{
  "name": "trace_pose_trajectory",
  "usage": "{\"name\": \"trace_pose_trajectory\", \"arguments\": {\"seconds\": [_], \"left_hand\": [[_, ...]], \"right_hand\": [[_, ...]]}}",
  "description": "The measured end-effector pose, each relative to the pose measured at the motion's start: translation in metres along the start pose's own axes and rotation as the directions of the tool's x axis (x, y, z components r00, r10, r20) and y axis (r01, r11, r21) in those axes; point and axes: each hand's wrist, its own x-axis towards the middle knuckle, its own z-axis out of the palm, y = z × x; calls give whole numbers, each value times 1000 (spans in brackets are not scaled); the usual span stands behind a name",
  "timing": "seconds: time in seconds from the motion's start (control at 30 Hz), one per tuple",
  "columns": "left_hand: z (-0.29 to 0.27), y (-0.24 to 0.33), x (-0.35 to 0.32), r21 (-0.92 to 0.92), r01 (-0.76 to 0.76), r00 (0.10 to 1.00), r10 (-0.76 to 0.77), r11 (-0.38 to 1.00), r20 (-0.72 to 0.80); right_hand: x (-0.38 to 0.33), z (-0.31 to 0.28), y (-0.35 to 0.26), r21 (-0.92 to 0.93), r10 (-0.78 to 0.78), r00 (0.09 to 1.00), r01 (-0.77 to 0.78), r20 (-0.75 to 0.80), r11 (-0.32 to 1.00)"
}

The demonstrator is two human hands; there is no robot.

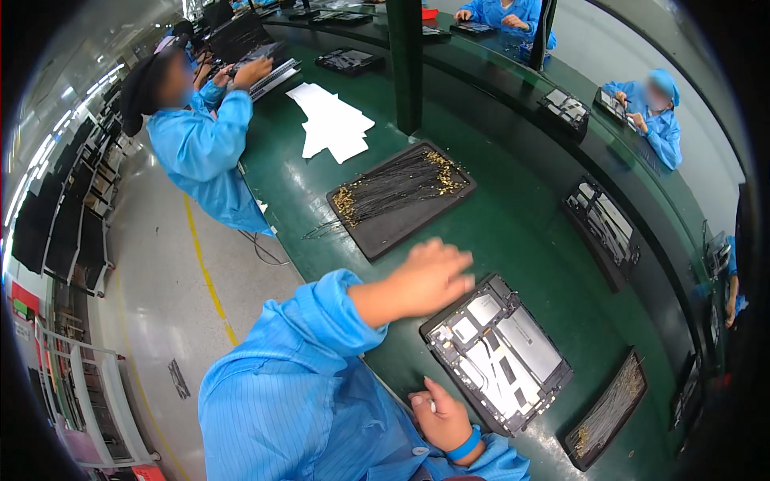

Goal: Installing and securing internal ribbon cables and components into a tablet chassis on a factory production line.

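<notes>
An opened tablet-like device lies face down on the green table, its boards and white cables exposed. My left hand is blurred above the table, just at the device's far corner, fingers stretched out with nothing seen in them. Beyond it lies a black tray of thin black cables with gold ends. My right hand, with a blue wristband, rests at the device's near edge, closed around a small white object.
A second black tray of cables lies to the right of the device. White sheets and a dark post stand farther along the table. More open devices lie on the conveyor. A person in a blue coat works beside me; others sit opposite.
</notes>
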Motion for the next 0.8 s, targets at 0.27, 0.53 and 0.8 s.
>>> {"name": "trace_pose_trajectory", "arguments": {"seconds": [0.27,0.53,0.8], "left_hand": [[-10,-109,19,387,519,773,-225,762,-593],[-24,-103,30,156,514,778,-383,843,-498],[-42,-86,29,203,424,827,-285,883,-484]], "right_hand": [[-3,9,-5,-122,-31,982,8,-187,992],[-7,10,0,136,168,967,-144,-191,980],[-3,9,-9,328,310,942,-255,-128,910]]}}
